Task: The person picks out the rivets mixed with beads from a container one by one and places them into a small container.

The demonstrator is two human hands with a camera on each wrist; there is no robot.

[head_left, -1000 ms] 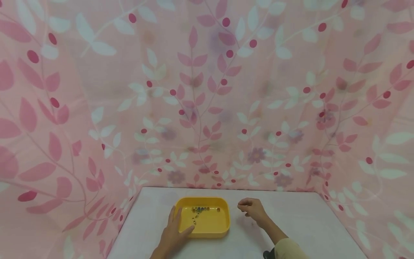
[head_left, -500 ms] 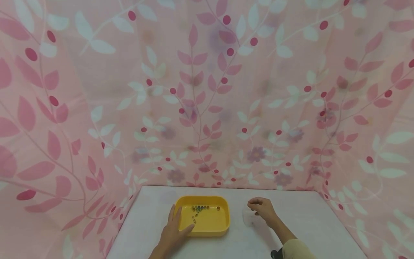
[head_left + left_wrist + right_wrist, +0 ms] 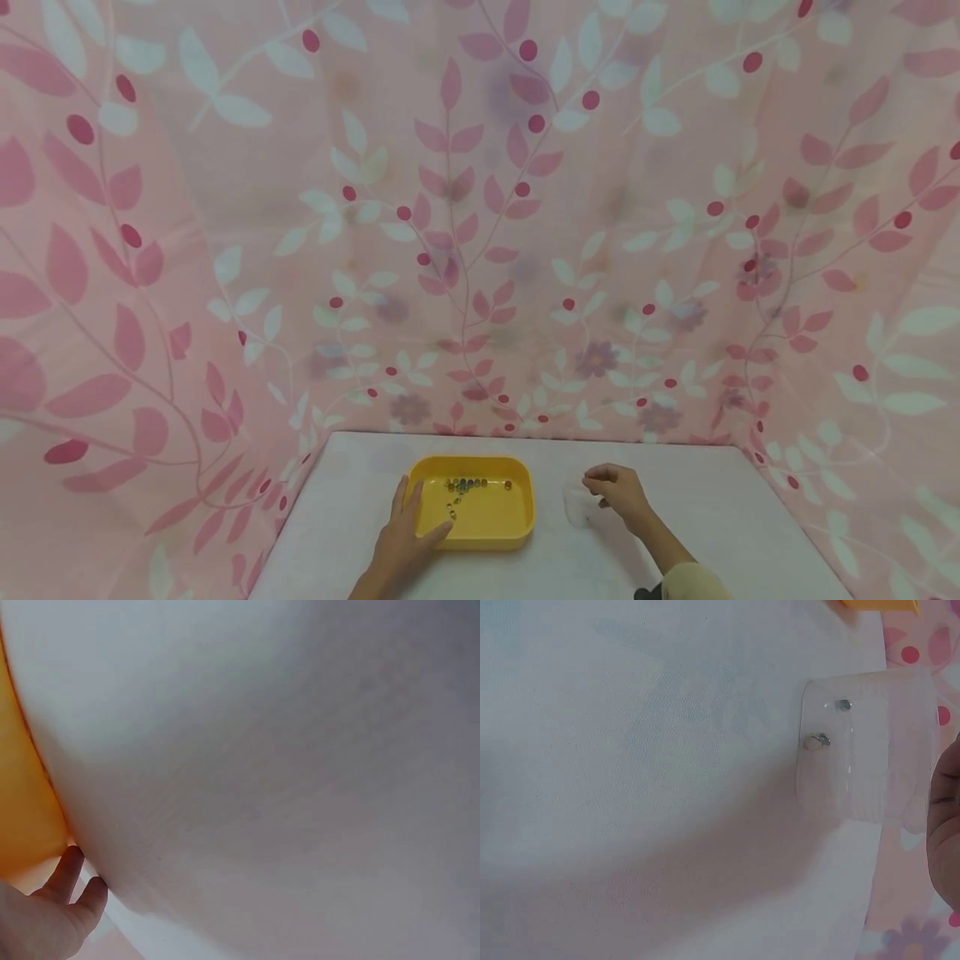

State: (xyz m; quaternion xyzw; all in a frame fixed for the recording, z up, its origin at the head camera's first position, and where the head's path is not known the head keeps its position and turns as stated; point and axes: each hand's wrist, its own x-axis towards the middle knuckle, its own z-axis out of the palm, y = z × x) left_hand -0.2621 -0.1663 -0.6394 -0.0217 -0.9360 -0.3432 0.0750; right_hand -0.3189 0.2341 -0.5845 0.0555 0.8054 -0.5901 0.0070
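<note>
My left hand (image 3: 405,533) lies over the left front corner of the yellow tray (image 3: 517,533), thumb over the front wall, fingers spread along the left rim. Several small glass marbles (image 3: 462,484) lie in the tray, mostly along its far side. My right hand (image 3: 622,493) is above a clear plastic cup (image 3: 576,507), right of the tray, with thumb and index finger close together near the cup's mouth. Whether they pinch anything, I cannot tell. In the right wrist view, small shiny pieces (image 3: 821,740) show at the bottom of the cup (image 3: 866,750).
A white tabletop (image 3: 697,517) carries the tray and the cup. Pink leaf-patterned cloth (image 3: 480,250) hangs behind the table's far edge and along both sides.
My right hand has moved right from beside the tray to over the cup, which now shows more clearly. My left hand and the tray stay in place.
</note>
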